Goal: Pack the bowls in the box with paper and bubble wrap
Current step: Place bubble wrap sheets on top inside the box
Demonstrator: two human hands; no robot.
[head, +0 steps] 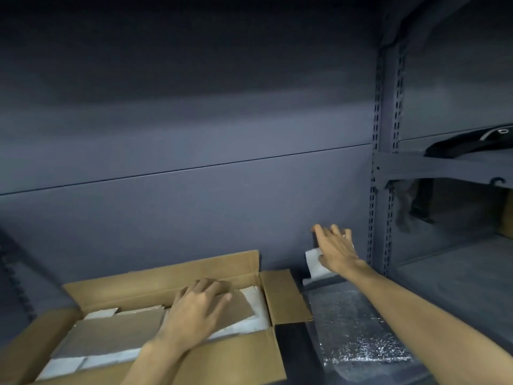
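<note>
my left hand (198, 304) lies flat, fingers spread and gripping nothing, palm down on a brown card sheet (116, 333) inside the open box (166, 276). white paper (254, 300) shows around and under the card; i can't see any bowls, whatever is under that layer is hidden. the box sits low and left on the dark shelf, flaps folded outward. my right hand (337, 250) reaches out past the box toward the back wall, fingers open and loosely curved over a small white wad of paper (315, 262); i can't tell whether it grips it or only touches it. a sheet of bubble wrap (352, 332) lies flat just right of the box, under my right forearm. a grey slotted upright (384, 162) stands further right.
</note>
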